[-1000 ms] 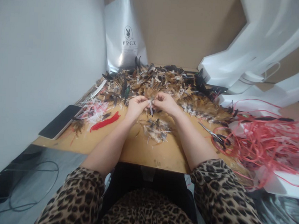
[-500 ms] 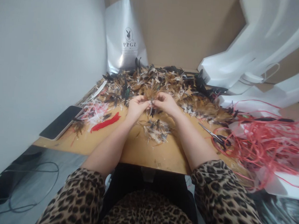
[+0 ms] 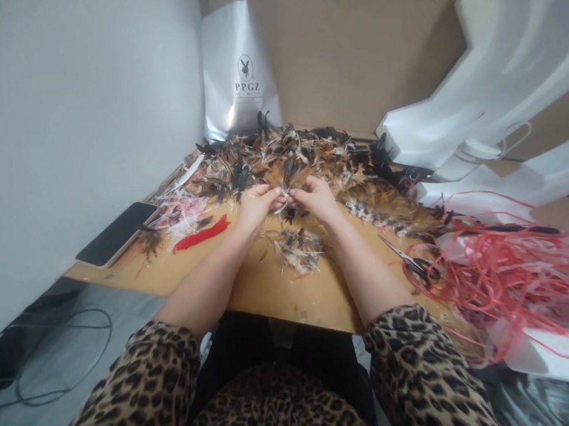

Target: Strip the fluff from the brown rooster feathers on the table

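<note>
Between my hands is a small bunch of brown and dark feathers point(image 3: 289, 174), fanned upward with its pale quill ends pointing down. My left hand point(image 3: 260, 205) pinches it from the left with thumb and fingers. From the right, my right hand point(image 3: 317, 199) pinches the same quill ends. Behind them spreads a large heap of brown, black and white feathers point(image 3: 312, 141). A small pile of loose feather scraps point(image 3: 298, 249) lies just below my hands. At the right sits a row of bundled brown feathers point(image 3: 394, 206).
Scissors point(image 3: 409, 254) lie beside a tangle of red and clear strips point(image 3: 514, 276) on the right. To the left are a phone point(image 3: 116, 233), a red strip point(image 3: 201, 234) and pink-white shreds point(image 3: 182, 211). A silver bag point(image 3: 239, 71) stands behind on the wooden table point(image 3: 280, 298).
The feather bunch between my fingers has turned or been rearranged, so a dark feather now shows in its middle. My hands are slightly farther apart at the fingertips.
</note>
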`<state>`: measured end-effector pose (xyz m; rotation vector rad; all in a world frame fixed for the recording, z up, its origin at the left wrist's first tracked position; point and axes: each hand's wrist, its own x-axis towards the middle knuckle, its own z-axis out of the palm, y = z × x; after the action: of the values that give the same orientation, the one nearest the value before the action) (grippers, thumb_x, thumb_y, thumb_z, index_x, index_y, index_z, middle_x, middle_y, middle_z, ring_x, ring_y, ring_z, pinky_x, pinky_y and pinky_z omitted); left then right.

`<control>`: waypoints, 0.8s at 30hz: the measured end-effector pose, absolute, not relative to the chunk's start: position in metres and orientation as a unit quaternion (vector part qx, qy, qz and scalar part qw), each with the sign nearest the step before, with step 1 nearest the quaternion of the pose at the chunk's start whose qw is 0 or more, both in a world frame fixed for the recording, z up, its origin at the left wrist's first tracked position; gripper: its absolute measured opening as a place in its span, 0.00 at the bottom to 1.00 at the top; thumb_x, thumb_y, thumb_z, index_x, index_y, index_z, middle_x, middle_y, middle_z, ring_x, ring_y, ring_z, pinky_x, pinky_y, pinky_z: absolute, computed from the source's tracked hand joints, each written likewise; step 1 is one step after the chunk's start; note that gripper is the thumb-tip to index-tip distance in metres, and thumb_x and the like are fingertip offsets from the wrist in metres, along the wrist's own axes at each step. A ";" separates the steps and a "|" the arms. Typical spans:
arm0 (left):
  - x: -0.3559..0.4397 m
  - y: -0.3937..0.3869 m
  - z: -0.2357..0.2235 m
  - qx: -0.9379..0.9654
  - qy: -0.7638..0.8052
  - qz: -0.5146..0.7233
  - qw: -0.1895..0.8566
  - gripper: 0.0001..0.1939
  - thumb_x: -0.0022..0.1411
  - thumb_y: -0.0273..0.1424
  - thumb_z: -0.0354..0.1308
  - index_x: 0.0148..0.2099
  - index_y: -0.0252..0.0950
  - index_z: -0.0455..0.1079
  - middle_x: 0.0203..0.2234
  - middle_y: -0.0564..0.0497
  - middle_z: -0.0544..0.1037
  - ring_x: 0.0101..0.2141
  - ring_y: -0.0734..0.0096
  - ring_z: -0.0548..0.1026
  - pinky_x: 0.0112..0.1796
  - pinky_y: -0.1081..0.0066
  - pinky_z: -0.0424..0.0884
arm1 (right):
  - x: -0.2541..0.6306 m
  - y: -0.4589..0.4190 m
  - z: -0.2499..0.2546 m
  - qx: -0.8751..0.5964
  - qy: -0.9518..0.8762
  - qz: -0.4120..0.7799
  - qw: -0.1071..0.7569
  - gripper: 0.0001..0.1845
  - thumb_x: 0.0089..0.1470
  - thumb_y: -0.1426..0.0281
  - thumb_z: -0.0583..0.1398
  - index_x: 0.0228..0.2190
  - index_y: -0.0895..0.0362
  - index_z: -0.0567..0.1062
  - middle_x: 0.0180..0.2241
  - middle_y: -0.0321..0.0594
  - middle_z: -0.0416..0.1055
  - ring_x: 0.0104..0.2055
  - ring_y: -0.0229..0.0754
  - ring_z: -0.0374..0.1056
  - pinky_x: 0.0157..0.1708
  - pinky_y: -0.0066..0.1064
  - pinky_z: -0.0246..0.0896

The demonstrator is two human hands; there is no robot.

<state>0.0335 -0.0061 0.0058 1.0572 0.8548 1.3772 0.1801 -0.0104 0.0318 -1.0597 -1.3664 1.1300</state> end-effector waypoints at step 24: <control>0.038 -0.004 0.001 0.348 0.338 0.607 0.629 0.14 0.45 0.29 0.70 0.31 0.32 0.68 0.21 0.51 0.77 0.23 0.79 0.76 0.29 0.79 0.72 | 0.173 -0.011 0.021 -0.436 -0.554 0.485 0.518 0.13 0.42 0.62 0.66 0.22 0.60 0.75 0.22 0.39 0.74 0.24 0.37 0.67 0.29 0.30 0.64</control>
<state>0.0385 -0.0042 0.0007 0.7977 0.7744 1.3908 0.1729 -0.0107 0.0209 -1.0460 -1.3287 1.1644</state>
